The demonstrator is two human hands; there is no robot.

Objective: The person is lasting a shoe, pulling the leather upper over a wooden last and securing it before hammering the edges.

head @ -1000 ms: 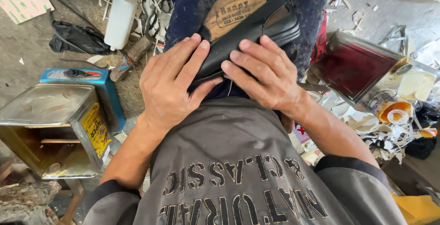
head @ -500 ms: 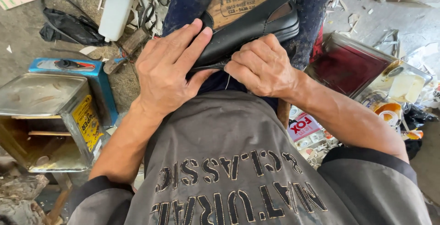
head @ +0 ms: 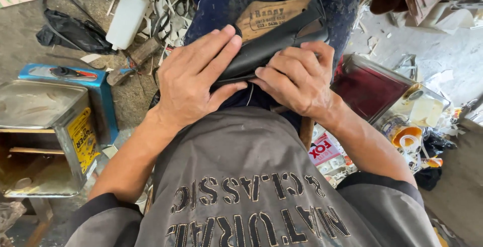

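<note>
Black leather shoe upper (head: 271, 50) pinched between left hand (head: 193, 83) and right hand (head: 297, 78), fingers pressed flat.

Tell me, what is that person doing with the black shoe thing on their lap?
A person is sitting and pressing a black leather shoe upper against a wooden shoe form on their lap. The left hand lies flat over one end of the leather, and the right hand grips the other end with its fingers curled on it. On the floor nearby stand a metal tin, a blue can and a white bottle.
</note>
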